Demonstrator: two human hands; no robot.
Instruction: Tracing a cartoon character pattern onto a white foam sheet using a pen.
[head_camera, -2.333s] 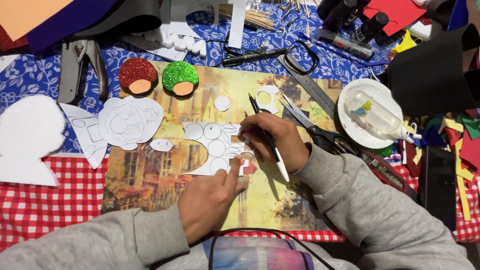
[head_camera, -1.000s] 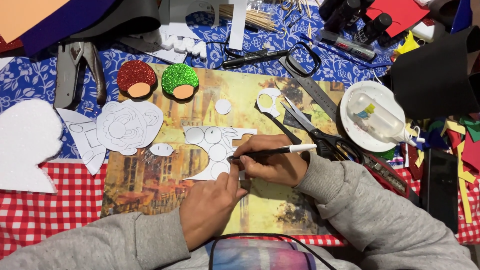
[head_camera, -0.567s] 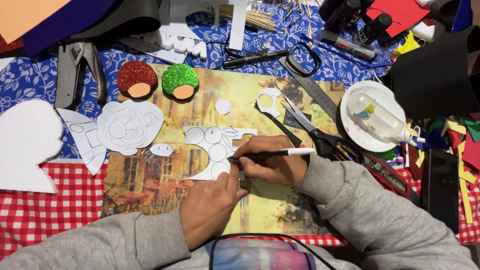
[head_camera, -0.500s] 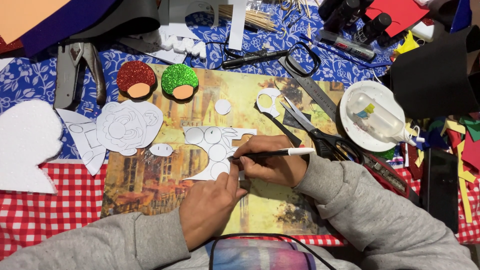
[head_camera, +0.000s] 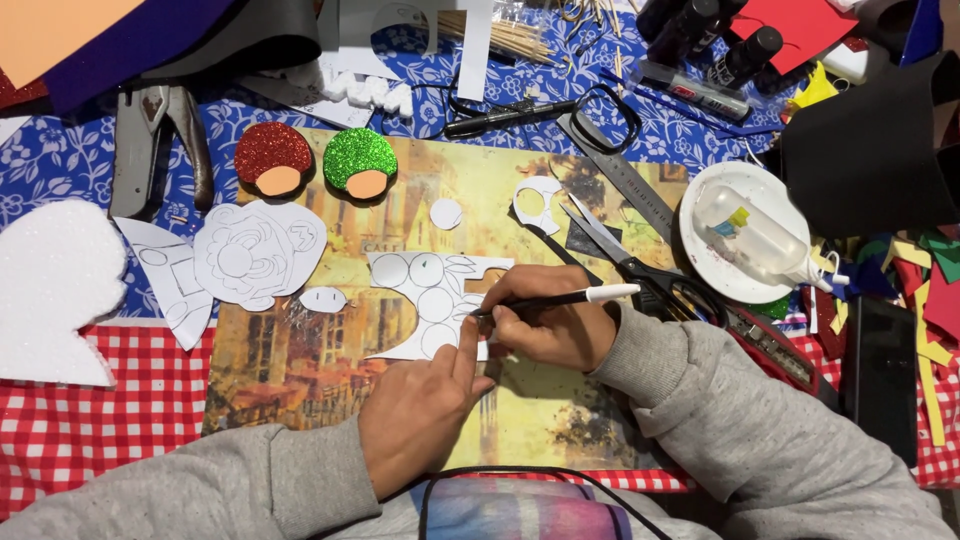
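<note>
Warm, even light is falling from above, keeping the whole scene bright and the colours strong. Shadows are lying soft and short under the right hand (head_camera: 548, 325) and the scissors (head_camera: 640, 270). The white plate (head_camera: 710, 270) is glaring slightly. Focus is holding sharp; far edges are bending mildly.

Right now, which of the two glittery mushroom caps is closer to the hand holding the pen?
The green glitter cap; it sits right of the red one, nearer the right hand.
</note>
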